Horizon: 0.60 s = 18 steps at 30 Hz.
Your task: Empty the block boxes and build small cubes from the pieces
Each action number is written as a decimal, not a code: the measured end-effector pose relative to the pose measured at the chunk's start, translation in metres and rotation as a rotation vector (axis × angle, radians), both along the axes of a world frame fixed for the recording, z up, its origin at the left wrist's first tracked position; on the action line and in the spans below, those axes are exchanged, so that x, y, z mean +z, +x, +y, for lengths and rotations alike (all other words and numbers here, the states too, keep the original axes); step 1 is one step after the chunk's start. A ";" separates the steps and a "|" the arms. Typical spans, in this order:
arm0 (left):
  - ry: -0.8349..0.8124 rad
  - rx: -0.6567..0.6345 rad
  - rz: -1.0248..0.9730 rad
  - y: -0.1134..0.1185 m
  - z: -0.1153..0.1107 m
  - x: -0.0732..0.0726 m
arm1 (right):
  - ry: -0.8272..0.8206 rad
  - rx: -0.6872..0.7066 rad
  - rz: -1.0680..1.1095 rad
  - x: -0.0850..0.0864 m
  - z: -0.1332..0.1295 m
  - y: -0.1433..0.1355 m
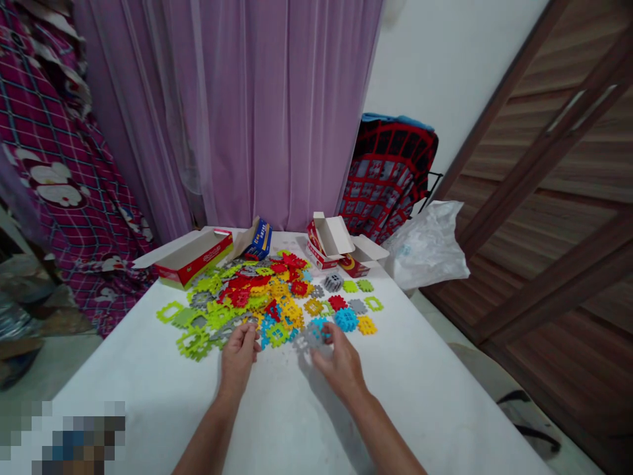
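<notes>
My right hand (342, 361) is closed on a grey notched plastic building tile (305, 339), which is smeared by motion. Close behind those fingers is a light blue tile (317, 325), partly covered. My left hand (239, 351) has its fingers curled together at the front edge of a heap of green, red, yellow and grey tiles (247, 290); whatever it grips is hidden. To the right of the heap lie separate tiles: a blue stack (346, 319), a yellow tile (366, 325), a red one (337, 303) and a grey stack (333, 282).
Opened cardboard boxes line the back of the white table (277, 409): a red and green box (195, 264), a blue box (260, 241) and a red box (319, 251). A white plastic bag (428, 247) is at the right edge. Purple curtains (277, 119) hang behind.
</notes>
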State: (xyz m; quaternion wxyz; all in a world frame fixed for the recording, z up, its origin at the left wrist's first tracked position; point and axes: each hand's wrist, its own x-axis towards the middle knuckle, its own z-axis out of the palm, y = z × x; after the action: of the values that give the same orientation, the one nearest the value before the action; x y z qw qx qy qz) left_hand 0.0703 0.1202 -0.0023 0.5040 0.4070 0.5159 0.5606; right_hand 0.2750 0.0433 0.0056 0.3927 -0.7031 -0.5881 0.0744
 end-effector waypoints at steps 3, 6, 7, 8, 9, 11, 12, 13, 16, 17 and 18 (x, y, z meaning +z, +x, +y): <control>-0.005 -0.006 -0.002 0.000 0.000 0.000 | 0.031 -0.170 -0.002 0.024 0.031 0.042; -0.011 -0.006 -0.006 0.001 0.000 0.001 | -0.011 -0.305 0.012 0.041 0.070 0.081; -0.013 -0.007 -0.006 0.001 0.001 0.000 | -0.030 -0.309 0.015 0.043 0.082 0.092; -0.014 -0.007 -0.004 0.000 0.001 0.000 | -0.052 -0.294 0.010 0.043 0.094 0.102; -0.015 -0.006 -0.001 0.000 0.001 -0.001 | -0.074 -0.279 0.006 0.042 0.104 0.111; -0.015 -0.010 0.008 0.000 0.002 -0.003 | -0.118 -0.253 -0.002 0.038 0.122 0.125; -0.013 -0.014 0.011 0.000 0.003 -0.004 | -0.137 -0.243 -0.008 0.035 0.129 0.131; -0.012 -0.019 0.014 0.000 0.003 -0.006 | -0.151 -0.233 -0.018 0.032 0.135 0.136; -0.008 -0.032 0.020 0.000 0.005 -0.010 | -0.171 -0.212 -0.065 0.025 0.148 0.146; -0.007 -0.032 0.024 0.000 0.006 -0.011 | -0.173 -0.206 -0.081 0.024 0.151 0.148; -0.007 -0.033 0.029 0.000 0.006 -0.012 | -0.173 -0.202 -0.093 0.023 0.153 0.149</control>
State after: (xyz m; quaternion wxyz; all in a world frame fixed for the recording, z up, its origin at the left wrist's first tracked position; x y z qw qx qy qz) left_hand 0.0706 0.1262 -0.0142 0.5070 0.4216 0.5184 0.5445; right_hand 0.4238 0.1965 0.0284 0.3083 -0.7927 -0.5233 0.0523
